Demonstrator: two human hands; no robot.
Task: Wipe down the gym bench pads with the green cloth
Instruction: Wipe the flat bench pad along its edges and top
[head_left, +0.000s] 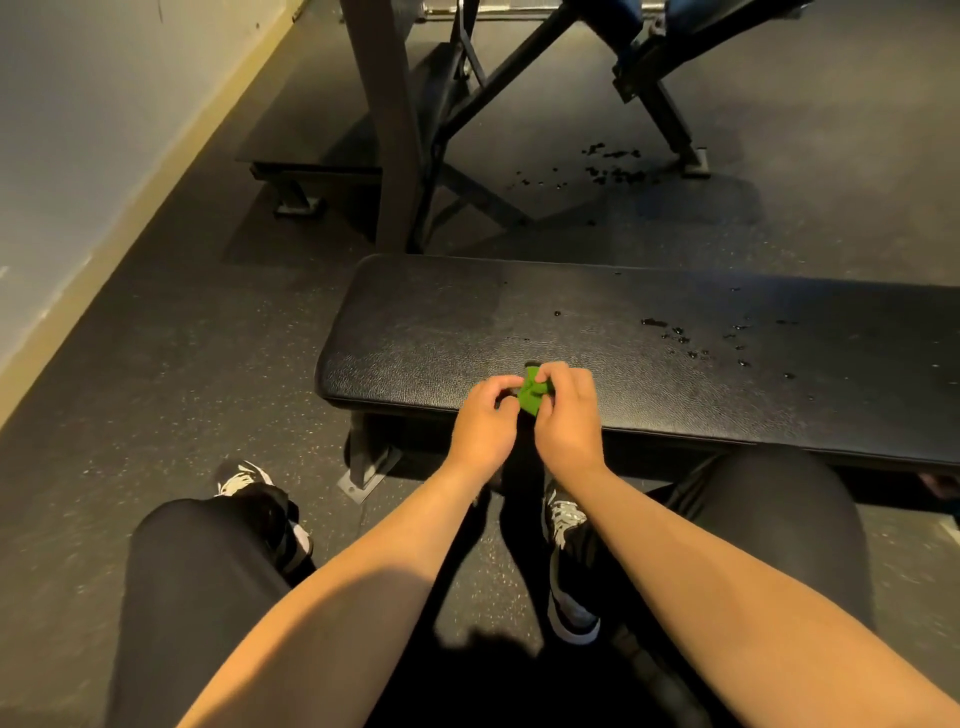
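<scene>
A pale wall (78, 130) with a yellowish strip along its foot runs down the left side, meeting a dark speckled floor (182, 338). Two black-and-white shoes show: one (244, 478) on the left, one (569, 551) between the forearms. Behind, one low black bench (311, 130) stands by a grey post (387, 119).

One black padded bench (415, 332) crosses the middle, its grained cover shiny. Above its near edge, the left hand (485, 415) has its fingers curled and pinches the left side of the one green cloth (531, 395). The cloth is small, bright green and crumpled into a wad between the two hands. The right hand (566, 415) grips it from the right, fingers curled over the top.

Farther right, dark drops (685, 340) are scattered on the pad, and more drops (608, 166) lie on the floor beyond.
</scene>
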